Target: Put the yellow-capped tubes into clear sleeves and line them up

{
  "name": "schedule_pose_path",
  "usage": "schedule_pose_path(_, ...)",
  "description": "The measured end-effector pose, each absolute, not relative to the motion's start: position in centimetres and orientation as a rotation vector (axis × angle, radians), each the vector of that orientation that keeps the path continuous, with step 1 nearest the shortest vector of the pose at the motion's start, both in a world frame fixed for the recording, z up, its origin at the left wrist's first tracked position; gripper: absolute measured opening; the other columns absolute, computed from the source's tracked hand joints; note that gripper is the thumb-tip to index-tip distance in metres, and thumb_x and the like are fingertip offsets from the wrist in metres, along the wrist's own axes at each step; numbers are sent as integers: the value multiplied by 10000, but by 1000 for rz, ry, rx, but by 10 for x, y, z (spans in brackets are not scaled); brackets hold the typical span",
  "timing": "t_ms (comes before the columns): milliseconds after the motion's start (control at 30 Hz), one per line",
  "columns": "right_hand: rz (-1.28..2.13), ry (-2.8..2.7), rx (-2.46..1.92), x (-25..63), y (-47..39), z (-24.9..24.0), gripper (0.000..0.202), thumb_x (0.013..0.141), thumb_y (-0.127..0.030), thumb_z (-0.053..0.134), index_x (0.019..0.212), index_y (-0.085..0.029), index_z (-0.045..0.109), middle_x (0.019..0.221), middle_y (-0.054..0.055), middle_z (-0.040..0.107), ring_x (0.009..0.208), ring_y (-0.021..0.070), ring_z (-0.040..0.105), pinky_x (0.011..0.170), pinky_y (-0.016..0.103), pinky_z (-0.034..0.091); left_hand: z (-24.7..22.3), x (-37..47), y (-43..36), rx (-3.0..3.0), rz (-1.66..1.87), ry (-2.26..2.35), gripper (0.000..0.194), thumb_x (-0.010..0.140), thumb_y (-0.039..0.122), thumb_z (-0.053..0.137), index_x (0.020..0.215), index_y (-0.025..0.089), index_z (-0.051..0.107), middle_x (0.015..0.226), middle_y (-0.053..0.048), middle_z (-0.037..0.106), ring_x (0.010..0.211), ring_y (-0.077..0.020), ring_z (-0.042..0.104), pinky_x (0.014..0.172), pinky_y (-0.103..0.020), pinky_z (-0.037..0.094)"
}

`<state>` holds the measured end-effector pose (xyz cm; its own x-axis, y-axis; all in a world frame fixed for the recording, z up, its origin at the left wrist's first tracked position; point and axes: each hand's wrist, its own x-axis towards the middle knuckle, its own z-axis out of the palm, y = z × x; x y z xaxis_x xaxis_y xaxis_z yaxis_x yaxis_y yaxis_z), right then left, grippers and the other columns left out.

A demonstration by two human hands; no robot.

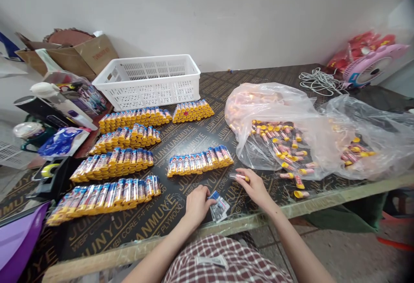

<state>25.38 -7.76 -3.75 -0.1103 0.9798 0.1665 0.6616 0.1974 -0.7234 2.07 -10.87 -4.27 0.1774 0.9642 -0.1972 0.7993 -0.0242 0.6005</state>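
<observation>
Left hand: the thumb of the left hand (196, 203) is laid on small printed packets (220, 209) at the near edge; whether they are pinched cannot be told.
Right hand: one clear tube (236, 175) with a yellow cap is pinched between thumb and fingers of the right hand (255, 184), just above the table.
Finished, as it seems: blue-topped tubes (118, 192) are laid in several stacked rows at left; a shorter row (199, 162) is placed in the middle, and a further stack (193, 111) beyond it.
Left to do, as judged: many pink-labelled tubes (300, 153) without blue tops are seen at right, in and before two plastic bags (274, 90); their number cannot be counted.
Far side: a white basket (152, 95) is set behind the rows.
</observation>
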Motion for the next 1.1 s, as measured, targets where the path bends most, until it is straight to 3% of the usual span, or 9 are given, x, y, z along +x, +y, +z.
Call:
schedule_pose_path(200, 687, -1805, -1543, 252, -82, -38, 252, 800, -313, 581, 1023, -198, 601, 1007, 65, 654, 919, 214, 619, 835, 355, 477, -45, 18, -104, 1810, 359, 1632, 97, 752, 233, 647, 668, 194, 620, 716, -2, 644, 711, -157, 563, 627, -243, 303)
schedule_pose_path(367, 698, -1726, -1550, 249, -85, -34, 134, 773, -287, 596, 873, -198, 607, 881, 48, 634, 824, 206, 613, 773, 349, 485, -46, 15, -103, 1812, 458, 1607, 93, 679, 201, 702, 657, 193, 613, 691, 11, 630, 668, -142, 547, 616, -239, 312)
schedule_pose_path(467, 745, -1652, -1504, 244, -89, -26, 129, 785, -281, 582, 867, -196, 635, 903, 61, 606, 854, 206, 601, 750, 336, 494, -45, 16, -103, 1713, 584, 1596, 134, 633, 178, 713, 598, 176, 584, 658, 10, 596, 625, -130, 524, 603, -240, 331)
schedule_pose_path(700, 906, -1452, -1360, 228, -106, -3, 253, 829, -304, 567, 1057, -222, 641, 1046, 78, 564, 946, 195, 591, 770, 308, 526, -22, 13, -93, 767, 952, 1205, 301, 582, 298, 742, 664, 181, 478, 520, 43, 565, 494, -121, 561, 530, -235, 445)
schedule_pose_path(800, 888, -1385, -1334, 217, -115, 3, 246, 822, -302, 598, 1057, -232, 622, 1029, 63, 606, 893, 182, 615, 793, 314, 528, -10, 10, -88, 608, 1055, 1165, 395, 465, 240, 830, 737, 153, 557, 590, 22, 633, 505, -101, 573, 548, -219, 474)
schedule_pose_path(933, 828, -1420, -1291, 205, -124, 6, 199, 833, -278, 588, 1023, -236, 632, 1059, 76, 614, 954, 206, 602, 814, 342, 533, -4, 6, -82, 490, 1142, 1121, 353, 498, 311, 839, 725, 107, 663, 686, -24, 672, 575, -84, 588, 588, -201, 490)
schedule_pose_path(1100, 735, -1504, -1255, 196, -130, 6, 209, 847, -237, 561, 1035, -267, 649, 1114, 79, 597, 1044, 225, 574, 863, 379, 522, -4, 4, -79, 397, 1219, 1164, 362, 474, 383, 846, 639, 106, 681, 613, -19, 650, 550, -89, 577, 573, -214, 486)
